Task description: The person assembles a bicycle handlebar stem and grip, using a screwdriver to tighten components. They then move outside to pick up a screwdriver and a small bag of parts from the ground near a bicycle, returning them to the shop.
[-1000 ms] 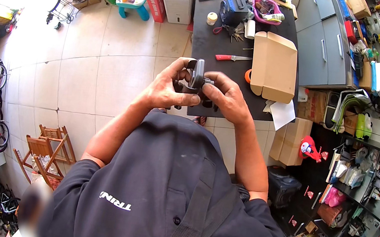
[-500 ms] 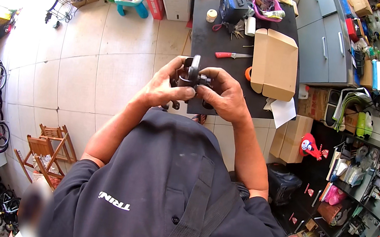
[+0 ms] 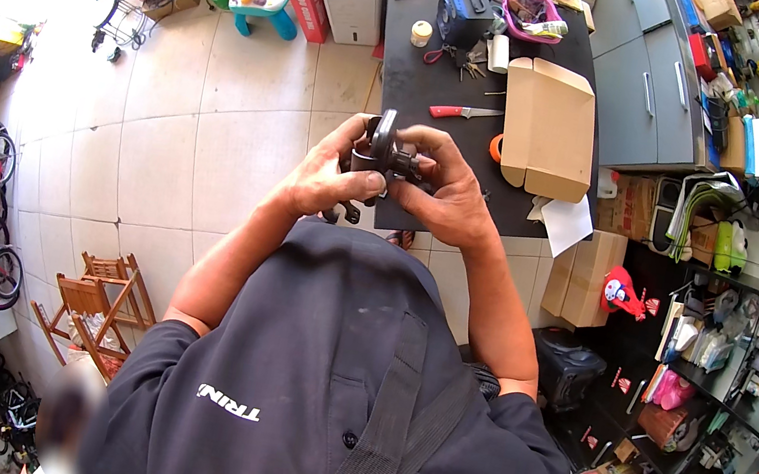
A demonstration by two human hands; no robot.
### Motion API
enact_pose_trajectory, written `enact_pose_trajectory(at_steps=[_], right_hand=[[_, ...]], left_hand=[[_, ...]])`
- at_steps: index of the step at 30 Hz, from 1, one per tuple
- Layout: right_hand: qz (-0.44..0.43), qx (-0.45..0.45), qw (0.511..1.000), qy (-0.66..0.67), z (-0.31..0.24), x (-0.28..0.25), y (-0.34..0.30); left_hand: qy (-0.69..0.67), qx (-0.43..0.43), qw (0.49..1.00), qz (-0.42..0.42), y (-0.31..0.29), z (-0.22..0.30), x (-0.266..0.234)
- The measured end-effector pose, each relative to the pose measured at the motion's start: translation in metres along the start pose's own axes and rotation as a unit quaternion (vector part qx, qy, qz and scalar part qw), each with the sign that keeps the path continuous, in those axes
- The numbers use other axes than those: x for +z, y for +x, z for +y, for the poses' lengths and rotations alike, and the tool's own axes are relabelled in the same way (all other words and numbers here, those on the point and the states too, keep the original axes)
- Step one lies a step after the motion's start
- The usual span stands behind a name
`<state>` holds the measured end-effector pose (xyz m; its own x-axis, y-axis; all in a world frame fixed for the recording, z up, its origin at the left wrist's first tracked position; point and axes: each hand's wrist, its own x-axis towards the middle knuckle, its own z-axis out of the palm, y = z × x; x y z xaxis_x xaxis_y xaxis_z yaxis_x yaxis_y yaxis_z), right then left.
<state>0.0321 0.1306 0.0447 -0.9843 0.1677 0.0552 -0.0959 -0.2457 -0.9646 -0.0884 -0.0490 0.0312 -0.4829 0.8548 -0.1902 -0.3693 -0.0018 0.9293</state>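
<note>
Above the near left edge of the dark table, both hands hold one black clamp-like part (image 3: 383, 139). It has an upright rounded plate, seen edge-on, and a round knob (image 3: 404, 163) sticking out to the right. My left hand (image 3: 327, 179) grips the plate's left side, thumb in front and fingers behind. The fingers and thumb of my right hand (image 3: 448, 194) close around the knob side. Under my left hand hangs a small black lever-like piece (image 3: 352, 213). The palms and fingers hide much of the part, so its exact kind is unclear.
On the table (image 3: 419, 71) lie a red-handled knife (image 3: 457, 112), an opened cardboard box (image 3: 547, 124), orange tape (image 3: 496, 147), keys (image 3: 473, 69) and a pink basket (image 3: 532, 35). A wooden chair (image 3: 94, 299) stands left; crowded shelves (image 3: 718, 388) line the right.
My right hand's fingers and thumb have shifted slightly around the knob, showing more of it. My left hand keeps its grip almost unmoved.
</note>
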Motion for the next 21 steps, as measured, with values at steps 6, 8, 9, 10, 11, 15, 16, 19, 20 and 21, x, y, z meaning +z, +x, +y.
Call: enact_pose_trajectory(at_steps=[6, 8, 9, 10, 11, 15, 16, 19, 20, 21], right_hand=[[-0.034, 0.18, 0.98, -0.074, -0.014, -0.019, -0.002], [-0.016, 0.133, 0.989, -0.064, -0.012, -0.013, -0.005], [-0.003, 0.073, 0.996, -0.057, -0.006, -0.01, -0.006], [-0.007, 0.043, 0.998, -0.055, -0.004, -0.007, -0.006], [-0.01, 0.012, 0.998, -0.052, -0.003, -0.005, -0.006], [-0.012, 0.119, 0.987, -0.111, -0.018, -0.008, -0.005], [-0.012, 0.18, 0.976, -0.119, -0.02, -0.012, -0.004], [-0.023, 0.122, 0.984, -0.132, -0.018, -0.011, -0.006], [-0.012, 0.072, 0.988, -0.133, -0.018, -0.008, -0.007], [-0.015, 0.039, 0.989, -0.14, -0.016, -0.008, -0.007]], left_hand=[[0.044, 0.014, 0.999, -0.007, -0.003, -0.001, 0.004], [0.044, 0.0, 0.999, -0.003, -0.003, -0.001, 0.005], [0.036, -0.005, 0.999, -0.003, -0.003, 0.0, 0.004], [0.029, -0.011, 1.0, -0.002, -0.003, 0.001, 0.003], [0.022, -0.017, 1.0, -0.002, -0.002, 0.002, 0.003], [-0.002, 0.008, 1.0, 0.008, -0.003, -0.005, 0.005], [0.011, 0.008, 1.0, 0.002, -0.003, -0.004, 0.005], [0.029, 0.008, 1.0, -0.008, -0.003, -0.003, 0.003], [0.021, 0.008, 1.0, -0.007, -0.003, -0.004, 0.002], [0.012, 0.008, 1.0, -0.006, -0.003, -0.005, 0.002]])
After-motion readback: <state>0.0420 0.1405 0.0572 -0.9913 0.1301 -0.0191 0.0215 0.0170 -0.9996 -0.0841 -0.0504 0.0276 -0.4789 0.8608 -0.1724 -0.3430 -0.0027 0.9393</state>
